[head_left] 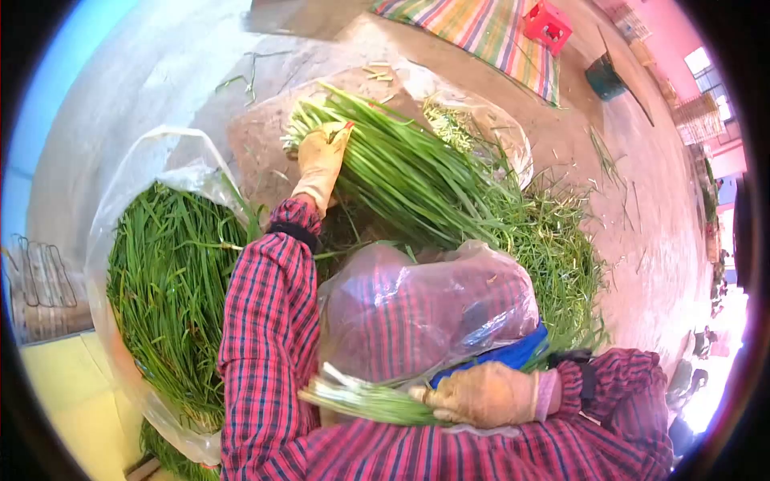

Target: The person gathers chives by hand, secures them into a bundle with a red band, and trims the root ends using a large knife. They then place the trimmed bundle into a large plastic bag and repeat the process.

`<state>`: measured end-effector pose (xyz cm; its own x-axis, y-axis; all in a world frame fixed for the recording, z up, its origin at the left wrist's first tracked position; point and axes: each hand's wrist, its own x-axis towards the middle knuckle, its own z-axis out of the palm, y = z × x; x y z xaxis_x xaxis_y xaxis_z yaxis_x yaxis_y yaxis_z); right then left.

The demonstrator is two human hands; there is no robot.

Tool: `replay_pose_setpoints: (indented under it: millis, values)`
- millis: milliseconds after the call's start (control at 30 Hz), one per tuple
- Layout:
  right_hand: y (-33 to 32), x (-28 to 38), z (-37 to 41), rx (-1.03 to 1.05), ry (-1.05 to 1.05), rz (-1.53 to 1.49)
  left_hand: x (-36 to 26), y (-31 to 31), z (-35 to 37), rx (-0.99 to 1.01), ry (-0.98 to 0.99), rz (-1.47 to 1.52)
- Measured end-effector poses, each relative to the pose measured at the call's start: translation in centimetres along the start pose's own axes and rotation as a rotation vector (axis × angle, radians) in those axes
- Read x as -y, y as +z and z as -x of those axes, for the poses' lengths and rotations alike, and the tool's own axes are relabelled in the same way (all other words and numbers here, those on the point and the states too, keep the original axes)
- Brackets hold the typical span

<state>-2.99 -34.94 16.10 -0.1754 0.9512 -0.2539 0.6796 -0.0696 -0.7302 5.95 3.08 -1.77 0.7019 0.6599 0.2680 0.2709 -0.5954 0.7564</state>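
Note:
My left hand (321, 160), in a pale glove, reaches forward to a large pile of garlic chives (409, 168). Its fingers are closed on stems near the pile's white ends, and the fingertips are partly hidden. Low at my lap, my right hand (489, 393), also gloved, grips a smaller bunch of garlic chives (377, 398) with the white ends pointing left. A clear plastic sheet (433, 305) covers my lap. Beside the right hand shows something blue (497, 355), partly under the plastic.
On the left stands a clear plastic bag (100, 297) full of green leaves. Loose trimmings (553, 264) are heaped to the right. Farther off lie a striped mat (473, 36) with a red stool (548, 28) and a dark green container (605, 78).

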Motion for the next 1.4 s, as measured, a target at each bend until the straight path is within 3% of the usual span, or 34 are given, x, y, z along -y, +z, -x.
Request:
replay_pose_setpoints:
  millis: [33, 200, 267, 367, 400, 433, 533, 567, 633, 667, 733, 833, 967, 1033, 1100, 1167, 1233, 1267, 1367, 1400]
  values:
    - [0.4, 0.3, -0.1, 0.080, 0.011, 0.042, 0.3, 0.1, -0.2, 0.030, -0.021, 0.013]
    - [-5.7, 0.0, -2.1, 0.023, -0.075, 0.243, 0.3, 0.1, -0.2, 0.052, -0.112, 0.151]
    - [-9.9, -2.4, -3.6, -0.152, -0.132, 0.122, 0.4, 0.2, 0.0, 0.015, -0.060, 0.138]
    - [-15.6, -10.6, -7.7, -0.447, -0.109, 0.081, 1.5, 0.7, 0.1, 0.002, -0.032, 0.175]
    - [-17.0, -13.0, -9.3, -0.569, 0.048, -0.066, 2.0, 0.8, 0.1, 0.008, -0.047, 0.183]
    - [-18.8, -15.3, -10.9, -0.577, 0.101, 0.047, 1.6, 0.5, 0.3, 0.016, -0.018, 0.184]
    - [-18.3, -27.3, -17.9, -0.889, 0.076, 0.206, 1.1, 0.6, 0.6, 0.035, -0.145, 0.327]
    - [-17.8, -29.4, -19.7, -0.892, 0.068, 0.196, 1.1, 0.6, 0.6, 0.057, -0.156, 0.410]
    - [-16.9, -31.9, -23.0, -0.897, 0.287, 0.045, -0.1, 0.2, 0.8, 0.061, -0.259, 0.499]
    - [-17.0, -31.3, -23.8, -0.897, 0.280, 0.033, -0.2, 0.2, 0.8, 0.059, -0.261, 0.486]
    - [-16.9, -29.8, -24.7, -0.754, 0.283, -0.338, -0.3, 0.1, 0.8, 0.059, -0.249, 0.494]
    - [-16.3, -30.8, -26.0, -0.742, 0.256, -0.601, -0.3, 0.1, 1.1, 0.051, -0.310, 0.535]
    - [-15.5, -30.9, -26.3, -0.797, 0.321, -0.688, -0.2, 0.3, 1.0, 0.054, -0.289, 0.592]
    - [-15.4, -30.1, -26.3, -0.855, 0.344, -0.588, -0.5, -0.1, 0.8, 0.074, -0.300, 0.568]
    - [-15.1, -28.6, -25.7, -1.081, 0.194, -0.082, -0.9, -0.6, 0.9, 0.113, -0.349, 0.604]
    - [-14.2, -26.8, -25.7, -1.074, 0.191, -0.150, -2.2, -1.4, 1.5, 0.135, -0.444, 0.614]
    - [-13.0, -25.7, -25.9, -1.103, 0.113, 0.076, -2.0, -0.6, 2.3, 0.042, -0.233, 0.639]
    - [-12.6, -25.7, -26.2, -1.097, 0.111, 0.140, -1.1, -0.1, 2.7, 0.037, -0.094, 0.494]
    - [-12.3, -24.9, -25.8, -1.087, 0.024, 0.070, -1.4, 0.5, 2.9, 0.012, -0.076, 0.490]
    - [-12.1, -24.2, -25.4, -1.099, -0.037, 0.023, -2.1, 0.4, 2.9, 0.020, -0.209, 0.574]
